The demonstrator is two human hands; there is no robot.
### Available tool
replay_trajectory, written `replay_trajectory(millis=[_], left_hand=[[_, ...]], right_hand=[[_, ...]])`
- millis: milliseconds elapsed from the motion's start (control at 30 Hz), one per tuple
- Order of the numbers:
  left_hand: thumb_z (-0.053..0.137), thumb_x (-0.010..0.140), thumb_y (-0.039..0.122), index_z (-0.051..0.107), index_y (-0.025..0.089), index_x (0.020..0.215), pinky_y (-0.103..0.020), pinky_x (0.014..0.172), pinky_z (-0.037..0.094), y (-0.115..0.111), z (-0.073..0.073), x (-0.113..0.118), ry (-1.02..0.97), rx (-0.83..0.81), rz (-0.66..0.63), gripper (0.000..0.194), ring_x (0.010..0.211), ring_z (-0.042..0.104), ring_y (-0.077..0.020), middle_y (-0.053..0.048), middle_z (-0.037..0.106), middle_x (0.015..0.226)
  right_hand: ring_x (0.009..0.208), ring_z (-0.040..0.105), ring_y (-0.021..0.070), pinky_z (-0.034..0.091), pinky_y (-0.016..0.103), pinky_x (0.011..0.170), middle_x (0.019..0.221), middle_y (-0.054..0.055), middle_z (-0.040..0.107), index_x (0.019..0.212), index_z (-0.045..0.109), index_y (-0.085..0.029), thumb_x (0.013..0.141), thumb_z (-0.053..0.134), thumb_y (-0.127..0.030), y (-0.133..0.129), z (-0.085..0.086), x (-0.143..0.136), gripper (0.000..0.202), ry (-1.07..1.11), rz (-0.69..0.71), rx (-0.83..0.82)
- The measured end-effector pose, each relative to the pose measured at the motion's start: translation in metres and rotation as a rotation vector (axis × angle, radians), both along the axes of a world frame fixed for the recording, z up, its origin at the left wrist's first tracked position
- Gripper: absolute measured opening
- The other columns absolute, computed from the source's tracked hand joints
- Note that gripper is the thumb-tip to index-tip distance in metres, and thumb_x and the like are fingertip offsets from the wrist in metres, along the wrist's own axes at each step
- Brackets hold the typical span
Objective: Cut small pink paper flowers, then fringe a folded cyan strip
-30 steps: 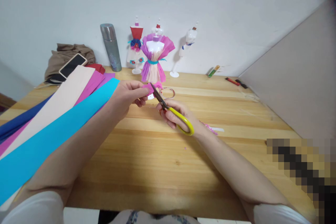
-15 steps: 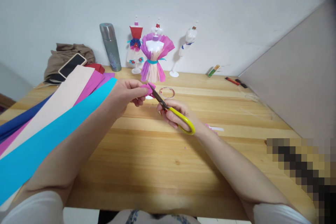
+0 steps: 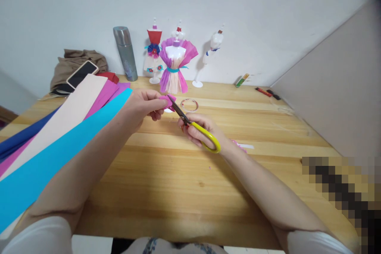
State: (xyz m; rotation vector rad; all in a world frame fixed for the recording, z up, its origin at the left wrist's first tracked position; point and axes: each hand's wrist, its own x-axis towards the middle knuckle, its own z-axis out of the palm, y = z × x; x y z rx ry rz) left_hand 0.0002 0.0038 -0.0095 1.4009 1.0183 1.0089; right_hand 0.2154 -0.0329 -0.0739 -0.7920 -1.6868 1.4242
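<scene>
Between the thumb and fingers of my left hand [image 3: 150, 105] is pinched a small piece of pink crepe paper [image 3: 170, 102]. My right hand [image 3: 201, 127] grips scissors [image 3: 205, 135] with yellow handles. Their dark blades lie against the pink paper, nearly closed; whether the paper is between them I cannot tell. Just behind the hands stands a small dress form [image 3: 175, 63] in a pink, purple and cream paper dress with a blue belt. A roll of tape [image 3: 189, 105] lies near the blade tips.
Long blue, cream and pink paper strips [image 3: 74, 143] lie at the left, alongside my left forearm. A phone [image 3: 82, 74], a brown cloth [image 3: 80, 61] and a flask [image 3: 125, 53] stand behind. Other dress forms [image 3: 154, 47] line the wall. A glue stick [image 3: 242, 80] lies back right.
Almost nothing differs. Both hands keep their places, with the scissors still at the pink paper and shifted only very slightly.
</scene>
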Motion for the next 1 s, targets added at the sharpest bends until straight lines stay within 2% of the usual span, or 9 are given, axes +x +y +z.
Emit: replay_trajectory(millis=[367,600,700,767,900,1000], left_hand=[[0.076,0.068,0.025,0.063,0.017,0.052,-0.022,0.046,0.040,-0.001,0.005,-0.003,0.034,-0.018,-0.020,0.022,0.047,0.052,-0.0097,-0.001,0.058,0.052],[0.076,0.068,0.023,0.064,0.016,0.052,-0.021,0.044,0.038,0.001,0.006,-0.005,0.043,-0.053,-0.064,0.021,0.045,0.051,-0.0086,-0.001,0.058,0.051],[0.073,0.076,0.029,0.069,0.014,0.059,-0.021,0.045,0.041,0.002,0.004,-0.006,0.002,-0.085,-0.090,0.023,0.047,0.055,-0.0099,-0.003,0.061,0.056],[0.068,0.082,0.037,0.070,0.014,0.063,-0.022,0.044,0.042,0.007,0.002,-0.007,-0.034,-0.125,-0.102,0.030,0.046,0.056,-0.0111,-0.004,0.062,0.059],[0.064,0.086,0.051,0.066,0.017,0.062,-0.024,0.042,0.042,0.014,-0.003,-0.009,-0.055,-0.188,-0.116,0.042,0.043,0.056,-0.0125,-0.004,0.063,0.059],[0.075,0.078,0.042,0.068,0.016,0.062,-0.021,0.044,0.042,0.011,-0.004,-0.009,-0.038,-0.132,-0.114,0.032,0.046,0.056,-0.0101,-0.003,0.062,0.059]], right_hand=[[0.038,0.035,0.0049,0.026,0.021,0.037,0.058,-0.009,0.045,0.094,0.059,-0.019,0.089,0.070,-0.061,-0.001,0.003,-0.001,0.044,-0.012,0.004,-0.026],[0.039,0.036,0.0048,0.027,0.020,0.038,0.059,-0.008,0.047,0.097,0.059,-0.018,0.089,0.068,-0.064,0.000,0.002,0.001,0.047,0.004,0.033,-0.006],[0.039,0.036,0.0046,0.027,0.020,0.038,0.059,-0.009,0.046,0.096,0.059,-0.018,0.089,0.069,-0.064,0.000,0.001,0.000,0.048,0.006,0.024,-0.006],[0.039,0.036,0.0046,0.027,0.020,0.038,0.058,-0.009,0.045,0.097,0.059,-0.018,0.089,0.070,-0.062,0.000,0.001,-0.001,0.047,0.005,0.009,-0.007],[0.039,0.036,0.0044,0.026,0.020,0.038,0.059,-0.009,0.046,0.097,0.059,-0.018,0.090,0.069,-0.062,0.000,0.000,-0.002,0.046,0.015,-0.003,0.001],[0.039,0.036,0.0043,0.026,0.020,0.038,0.060,-0.009,0.046,0.098,0.059,-0.018,0.090,0.069,-0.061,0.001,0.000,-0.002,0.044,0.017,-0.003,0.007]])
